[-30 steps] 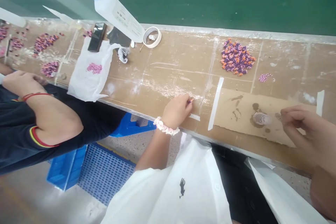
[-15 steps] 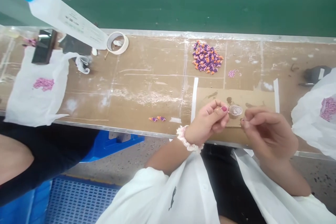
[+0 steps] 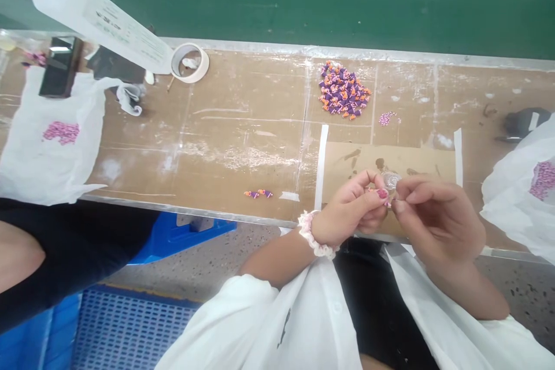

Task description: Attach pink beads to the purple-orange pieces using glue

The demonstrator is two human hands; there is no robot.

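My left hand (image 3: pixel 353 211) and my right hand (image 3: pixel 436 217) meet fingertip to fingertip over a taped-down cardboard sheet (image 3: pixel 416 159) at the bench's front edge. Both pinch something tiny that I cannot make out, just in front of a small clear cup (image 3: pixel 390 179). A white scrunchie (image 3: pixel 313 236) circles my left wrist. A few purple-and-orange pieces (image 3: pixel 259 193) lie on the bench to the left of my hands. A pile of the same pieces (image 3: pixel 342 91) sits further back, with a small pink cluster (image 3: pixel 385 118) beside it.
A white glue bottle with a blue tip (image 3: pixel 95 14) hangs over the back left, beside a tape roll (image 3: pixel 189 62). White plastic bags holding pink pieces lie at left (image 3: pixel 52 139) and right (image 3: pixel 526 185). Another person's arm (image 3: pixel 17 254) is at lower left above blue crates (image 3: pixel 130 324).
My left hand left the purple-and-orange pieces on the bench and moved right to meet my right hand by the clear cup. The view swung right; the two hands have drawn together.
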